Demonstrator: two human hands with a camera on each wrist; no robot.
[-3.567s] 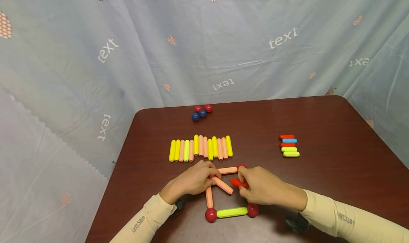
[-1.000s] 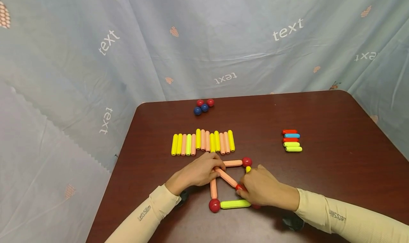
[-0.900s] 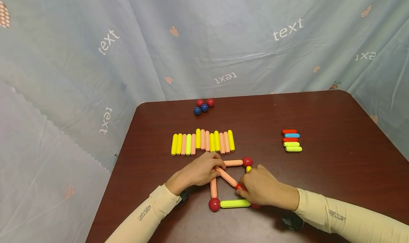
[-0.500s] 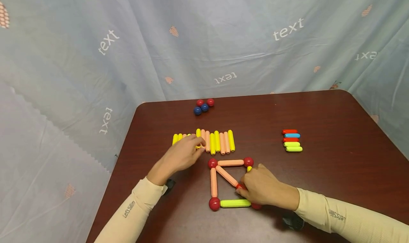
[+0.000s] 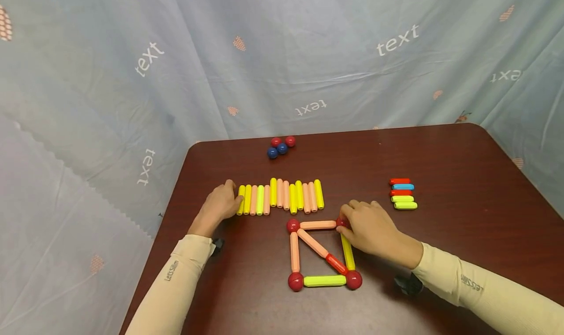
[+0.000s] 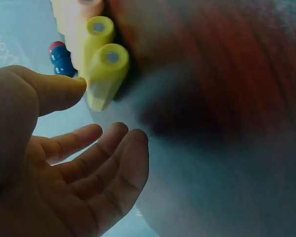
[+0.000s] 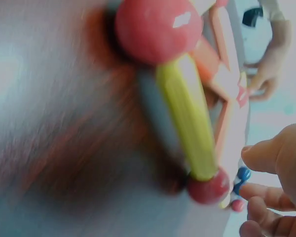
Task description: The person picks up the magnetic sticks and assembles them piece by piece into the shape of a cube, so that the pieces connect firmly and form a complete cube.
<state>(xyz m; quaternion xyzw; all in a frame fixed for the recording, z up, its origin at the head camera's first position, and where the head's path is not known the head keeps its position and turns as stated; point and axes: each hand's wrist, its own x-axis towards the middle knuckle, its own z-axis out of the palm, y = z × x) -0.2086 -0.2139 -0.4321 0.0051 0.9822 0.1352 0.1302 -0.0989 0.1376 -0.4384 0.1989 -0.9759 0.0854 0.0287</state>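
Right hand (image 5: 369,227), fingers parted, has left the diagonal (image 5: 313,243) — it spans the frame (image 5: 325,280) unheld; left hand (image 5: 217,203), wide, is now beside a yellow stick (image 6: 106,74) left of the frame.

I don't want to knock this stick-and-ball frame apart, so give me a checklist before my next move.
1. Frame has four red corner balls: ok.
2. Diagonal, pink rod plus red rod, spans two corners: ok.
3. Left hand empty: ok, at the leftmost yellow rod.
4. Right hand clear of the far-right ball: cannot tell; they overlap in the head view.
5. Rod row even: not ok, some sit farther back.
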